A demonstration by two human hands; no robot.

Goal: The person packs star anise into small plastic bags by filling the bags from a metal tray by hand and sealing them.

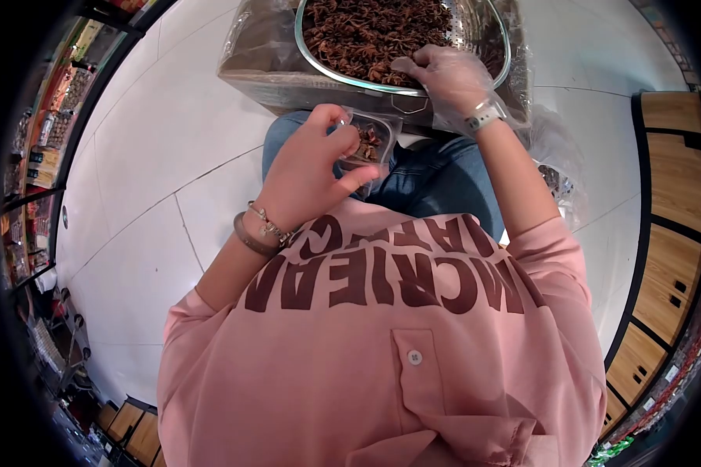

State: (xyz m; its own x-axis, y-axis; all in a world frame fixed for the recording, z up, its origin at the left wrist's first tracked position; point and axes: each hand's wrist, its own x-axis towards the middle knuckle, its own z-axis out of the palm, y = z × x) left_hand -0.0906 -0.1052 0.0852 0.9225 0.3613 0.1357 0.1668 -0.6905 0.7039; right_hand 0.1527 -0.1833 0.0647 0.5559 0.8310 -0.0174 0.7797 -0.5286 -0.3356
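My bare left hand (308,159) gripped a small, clear, square-cornered plastic tub (387,140) by its side, with the thumb at the edge nearest me and the fingers curled at the far end. The tub sat over my blue denim jeans (456,175), with a few reddish-brown, star-shaped dried pods (368,144) inside. My right hand (456,82), in a loose, see-through plastic glove (444,117), reached over the near rim of an oval, silver, perforated metal basin (463,27). Its fingers were partly curled at the near edge of the dark brown heap of dried star pods (374,35); I could not tell whether any were pinched between them. The basin rested on a plastic-wrapped brown cardboard box (261,74), just beyond my knees.

I judged that a light, shallow pinch would suit the pods best, since their thin points looked likely to snap under a hard squeeze. The slack glove seemed apt to catch on those points, so drawing it snug over the fingertips would help. The tub wanted a steady, level hold close to the basin rim, its opening clear of my left fingers, and only gentle pressure, as its walls looked thin.
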